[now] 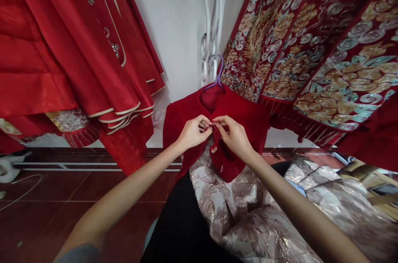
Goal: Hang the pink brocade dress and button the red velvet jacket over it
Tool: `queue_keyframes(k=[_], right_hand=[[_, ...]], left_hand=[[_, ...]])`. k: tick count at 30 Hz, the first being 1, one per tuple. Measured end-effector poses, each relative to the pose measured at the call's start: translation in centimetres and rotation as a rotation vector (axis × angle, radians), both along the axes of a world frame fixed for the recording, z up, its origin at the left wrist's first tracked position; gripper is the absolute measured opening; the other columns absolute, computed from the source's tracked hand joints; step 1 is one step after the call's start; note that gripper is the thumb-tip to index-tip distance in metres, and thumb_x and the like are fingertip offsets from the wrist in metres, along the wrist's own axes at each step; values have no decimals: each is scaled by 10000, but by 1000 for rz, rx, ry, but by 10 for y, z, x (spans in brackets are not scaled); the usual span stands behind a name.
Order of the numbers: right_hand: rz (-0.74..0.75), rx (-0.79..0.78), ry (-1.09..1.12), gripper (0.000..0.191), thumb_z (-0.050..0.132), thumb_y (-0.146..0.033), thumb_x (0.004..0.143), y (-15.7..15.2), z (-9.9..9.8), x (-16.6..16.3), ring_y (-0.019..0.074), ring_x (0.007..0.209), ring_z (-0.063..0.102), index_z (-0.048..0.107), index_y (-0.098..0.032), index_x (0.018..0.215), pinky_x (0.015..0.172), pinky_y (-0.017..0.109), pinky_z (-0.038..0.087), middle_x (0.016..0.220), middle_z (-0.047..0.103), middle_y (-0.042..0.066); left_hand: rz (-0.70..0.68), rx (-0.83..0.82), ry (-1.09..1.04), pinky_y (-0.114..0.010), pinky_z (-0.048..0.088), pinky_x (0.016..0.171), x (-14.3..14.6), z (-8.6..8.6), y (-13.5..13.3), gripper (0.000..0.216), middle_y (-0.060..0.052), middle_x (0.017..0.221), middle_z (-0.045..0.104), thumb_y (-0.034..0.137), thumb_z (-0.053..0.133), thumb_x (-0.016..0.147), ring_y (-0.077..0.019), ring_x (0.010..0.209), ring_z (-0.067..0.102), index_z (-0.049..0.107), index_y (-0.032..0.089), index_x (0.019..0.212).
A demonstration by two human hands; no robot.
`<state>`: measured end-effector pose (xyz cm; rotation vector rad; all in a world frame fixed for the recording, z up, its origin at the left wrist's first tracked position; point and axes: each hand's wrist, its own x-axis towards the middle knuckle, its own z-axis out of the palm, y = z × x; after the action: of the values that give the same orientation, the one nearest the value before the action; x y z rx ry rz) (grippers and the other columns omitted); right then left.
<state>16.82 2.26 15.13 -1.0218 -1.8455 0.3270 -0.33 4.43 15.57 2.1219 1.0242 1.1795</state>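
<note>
A dark red velvet jacket (248, 118) hangs on a lilac hanger (217, 74) from a white scrolled rack (211, 27). My left hand (194, 132) and my right hand (234, 136) meet at its collar front. Both pinch a small jewelled button clasp (212, 124) just below the neckline, fingers closed on the two front edges. A second small clasp (214, 149) shows lower on the front. Under the jacket hangs pale pink and gold brocade fabric (248, 213), spreading down to the right.
Plain red robes with cream trim (77, 47) hang at the left. Heavily embroidered red and gold garments (326, 47) hang at the upper right. The floor is dark red tile (46, 205), with a white cord (21, 190) at the far left.
</note>
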Motion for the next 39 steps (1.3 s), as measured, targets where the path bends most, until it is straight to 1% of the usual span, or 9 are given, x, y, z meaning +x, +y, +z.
queue_keyframes(k=[5,12,18,23,28,32,35,37,39], right_hand=[[18,-47,5,192,507,-258,867,0,3,3,172,885,639,604,-237,1031,644,266,540,991,667,35],[68,-74,23,140,590,-305,809,8,12,7,168,819,645,612,-220,918,658,284,570,908,670,32],[139,-110,63,243,599,-250,774,12,14,4,162,833,646,517,-229,1002,700,286,579,873,640,30],[122,-134,23,238,610,-222,745,17,16,5,161,776,653,516,-228,964,713,303,575,835,645,21],[85,-126,-14,259,616,-195,725,19,20,7,151,735,649,506,-227,957,723,293,551,810,652,7],[114,-150,-27,299,606,-189,721,21,20,8,146,731,633,487,-227,992,726,289,536,804,629,-2],[151,-147,-8,284,577,-208,745,26,11,6,146,775,601,474,-212,1009,720,285,518,878,587,20],[164,-150,92,291,554,-253,778,29,0,1,144,811,571,444,-206,1043,729,286,507,953,543,41],[185,-188,252,377,554,-303,794,29,-13,-4,146,863,550,384,-221,1120,760,292,501,1032,496,55]], left_hand=[[-11,101,130,-232,505,636,-1,7,2,100,-23,758,646,263,601,756,-127,683,616,575,179,803],[49,165,310,-238,482,652,-1,19,6,76,-23,768,687,251,593,762,-162,728,654,617,194,806],[125,235,459,-238,441,607,1,24,6,63,-5,727,695,210,598,738,-176,706,660,637,213,787],[101,208,472,-238,426,595,1,24,9,86,-9,742,700,275,621,740,-170,682,650,640,210,792],[130,196,450,-236,420,596,3,27,12,35,-6,714,694,220,614,726,-172,686,647,642,215,747],[111,221,472,-249,417,614,5,29,12,37,8,650,664,202,612,716,-165,634,625,626,213,684],[73,178,362,-253,439,662,8,21,11,33,2,693,661,178,597,713,-157,667,623,617,201,728],[8,83,156,-249,461,698,11,10,10,107,-20,802,667,174,587,721,-153,744,631,602,187,826],[-91,-70,-101,-250,480,731,13,-3,7,193,-56,931,653,187,581,735,-153,834,628,573,172,927]])
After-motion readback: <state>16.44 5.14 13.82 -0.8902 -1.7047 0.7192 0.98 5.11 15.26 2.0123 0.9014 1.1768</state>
